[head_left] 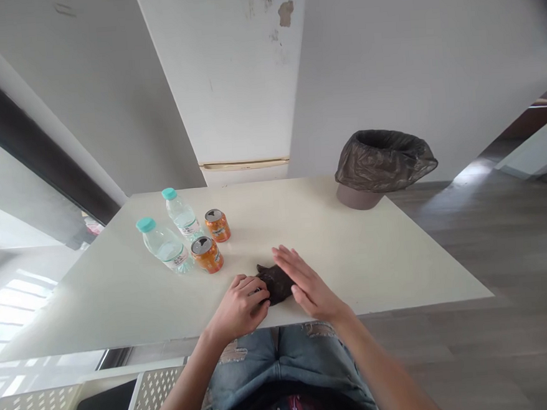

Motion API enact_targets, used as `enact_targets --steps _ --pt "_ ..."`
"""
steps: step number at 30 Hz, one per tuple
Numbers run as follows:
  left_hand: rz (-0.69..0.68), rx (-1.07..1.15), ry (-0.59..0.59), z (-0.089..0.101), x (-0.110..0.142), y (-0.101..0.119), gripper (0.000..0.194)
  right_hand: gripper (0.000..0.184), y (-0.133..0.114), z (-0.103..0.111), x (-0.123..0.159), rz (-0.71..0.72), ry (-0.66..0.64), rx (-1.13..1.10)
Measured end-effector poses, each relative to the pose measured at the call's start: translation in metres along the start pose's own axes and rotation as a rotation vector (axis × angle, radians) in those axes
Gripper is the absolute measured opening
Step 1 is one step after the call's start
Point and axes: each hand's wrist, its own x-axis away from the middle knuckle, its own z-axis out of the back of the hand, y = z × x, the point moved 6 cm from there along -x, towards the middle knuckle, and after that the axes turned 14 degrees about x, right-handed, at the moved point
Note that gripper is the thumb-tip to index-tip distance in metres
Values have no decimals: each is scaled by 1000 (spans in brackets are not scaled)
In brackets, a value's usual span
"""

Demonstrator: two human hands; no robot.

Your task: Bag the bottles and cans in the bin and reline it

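A crumpled black plastic bag [278, 284] lies bunched on the white table close to its front edge. My left hand [243, 304] is closed on the left end of the bag, its fingers curled over it. On the other side, my right hand [309, 283] is open, with straight fingers held together and its palm side turned toward the bag. Part of the bag is hidden behind both hands. Left of the hands stand two orange drink cans, a nearer can [207, 255] and a farther can [217, 226], both with opened tops.
Two clear bottles with teal caps, a nearer bottle [166, 247] and a farther bottle [182, 214], stand left of the cans on the table [352, 256]. A brown bin [357, 197] lined with a dark bag sits at the far right corner. A white fridge [241, 76] rises behind.
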Motion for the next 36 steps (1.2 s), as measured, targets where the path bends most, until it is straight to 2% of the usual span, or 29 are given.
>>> enact_targets --steps 2,6,11,17,20,24,36 --pt "-9 -2 15 1 -1 1 14 66 -3 6 -3 -32 36 18" --pt "-35 -20 69 5 -1 3 15 56 -20 -15 -17 49 -126 100" --pt "-59 -20 175 10 5 3 15 57 -18 -46 -23 33 -248 119" --pt "-11 -79 361 17 14 -7 16 60 -15 -50 -19 27 -252 144" --pt "30 -100 381 17 15 -12 20 58 -16 -49 -19 34 -256 154" --pt "27 -110 384 17 14 -12 22 53 -16 -50 -20 32 -251 170" --pt "31 -129 385 17 11 -10 28 52 -16 -55 -19 24 -248 187"
